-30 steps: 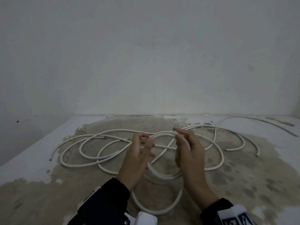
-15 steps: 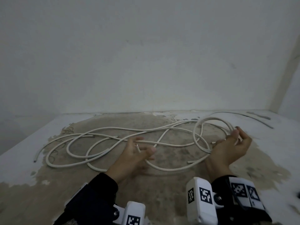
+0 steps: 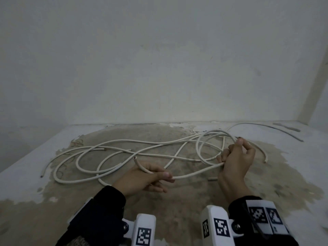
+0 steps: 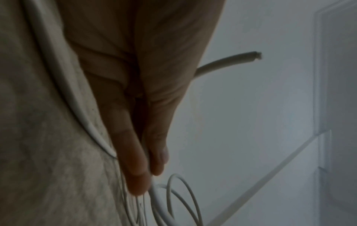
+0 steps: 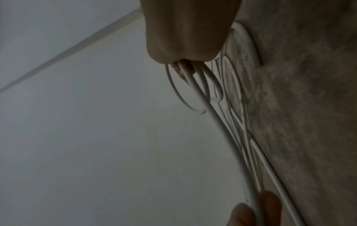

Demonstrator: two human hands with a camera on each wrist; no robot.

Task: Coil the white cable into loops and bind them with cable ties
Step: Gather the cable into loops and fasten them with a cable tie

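Observation:
A long white cable sprawls in loose curves over a stained slab. My left hand pinches it between thumb and fingers a short way from its cut end, which sticks up to the left. In the left wrist view the fingers press the cable, and the cut end pokes out behind the hand. To the right, my right hand grips a couple of lifted loops. The right wrist view shows that fist round the loops, with a strand running down to the left fingertips.
A plain wall rises behind the slab, with a corner at far right. A thin curved strand and a grey strip lie at the back right. The slab's left edge drops off. More cable ends lie at the left.
My right hand has carried its loops from the middle out to the right. My left hand, loose half a second ago, now pinches the cable near its cut end.

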